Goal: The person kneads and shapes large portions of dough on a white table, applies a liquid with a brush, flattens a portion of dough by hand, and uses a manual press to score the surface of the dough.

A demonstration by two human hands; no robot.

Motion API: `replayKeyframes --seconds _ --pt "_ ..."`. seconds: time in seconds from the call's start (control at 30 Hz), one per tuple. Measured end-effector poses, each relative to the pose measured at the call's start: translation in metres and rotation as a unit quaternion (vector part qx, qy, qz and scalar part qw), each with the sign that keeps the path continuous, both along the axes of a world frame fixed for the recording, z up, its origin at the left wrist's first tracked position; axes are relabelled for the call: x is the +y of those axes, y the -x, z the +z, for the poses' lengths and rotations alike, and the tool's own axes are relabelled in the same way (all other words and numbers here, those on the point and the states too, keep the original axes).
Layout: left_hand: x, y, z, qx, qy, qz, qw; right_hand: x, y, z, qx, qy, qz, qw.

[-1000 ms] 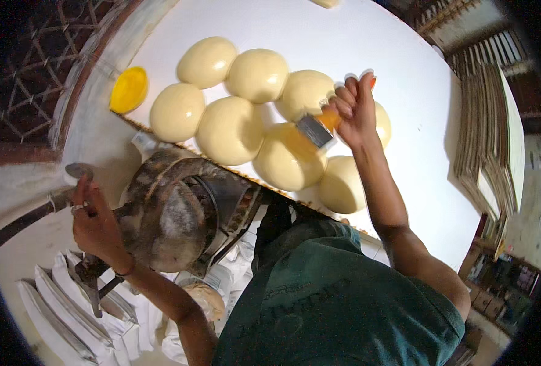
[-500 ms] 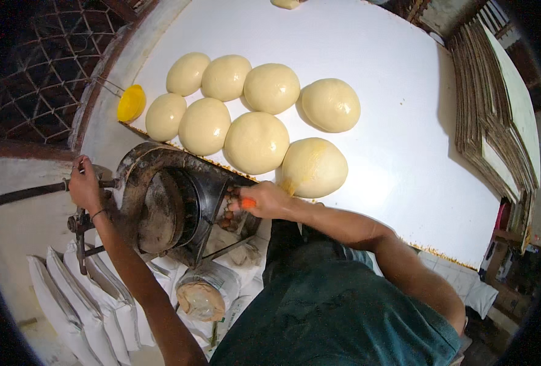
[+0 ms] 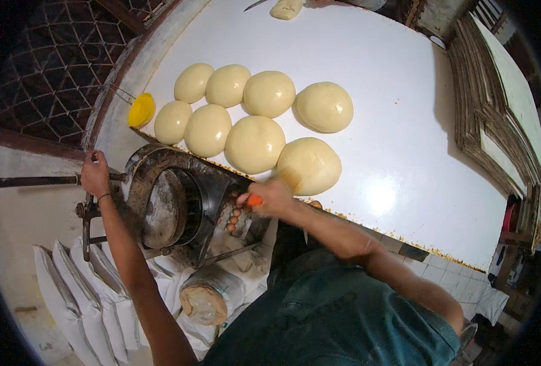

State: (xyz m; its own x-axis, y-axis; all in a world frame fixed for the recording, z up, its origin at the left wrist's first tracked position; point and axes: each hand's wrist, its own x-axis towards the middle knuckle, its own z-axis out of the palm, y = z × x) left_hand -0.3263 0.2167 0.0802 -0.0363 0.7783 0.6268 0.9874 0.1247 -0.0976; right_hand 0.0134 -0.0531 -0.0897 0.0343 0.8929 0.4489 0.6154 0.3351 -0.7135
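Observation:
My right hand is closed around a pastry brush with an orange handle end. The blurred bristles of the brush touch the near left side of a round dough ball. Several more smooth, shiny dough balls sit in two rows to its left and behind it on the white table. Over by the wall, my left hand has its fingers curled together at a dark metal pipe. What those fingers hold, if anything, is hidden.
A sooty round metal machine stands against the table's near left edge, eggs beside it. White sacks are below. A yellow bowl is at the left corner, stacked boards at the right. Another person's hand is beyond a dough piece.
The brush has shifted a little along the dough ball's near left side. A blade and another person's hand have come into view at the far edge. My left hand stays at the pipe.

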Motion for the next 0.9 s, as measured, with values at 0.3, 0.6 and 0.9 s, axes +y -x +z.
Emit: replayKeyframes --seconds 0.3,0.6,0.9 --pt "-0.001 0.000 0.002 -0.008 0.041 0.028 0.999 -0.026 -0.213 -0.016 0.558 -0.103 -0.270 0.778" --pt "0.005 0.008 -0.003 -0.010 0.044 0.006 0.999 -0.060 -0.008 -0.028 0.255 -0.095 -0.047 0.961" --pt "0.002 -0.010 -0.001 0.011 0.013 0.034 0.999 -0.035 -0.244 -0.038 0.516 0.012 -0.305 0.800"
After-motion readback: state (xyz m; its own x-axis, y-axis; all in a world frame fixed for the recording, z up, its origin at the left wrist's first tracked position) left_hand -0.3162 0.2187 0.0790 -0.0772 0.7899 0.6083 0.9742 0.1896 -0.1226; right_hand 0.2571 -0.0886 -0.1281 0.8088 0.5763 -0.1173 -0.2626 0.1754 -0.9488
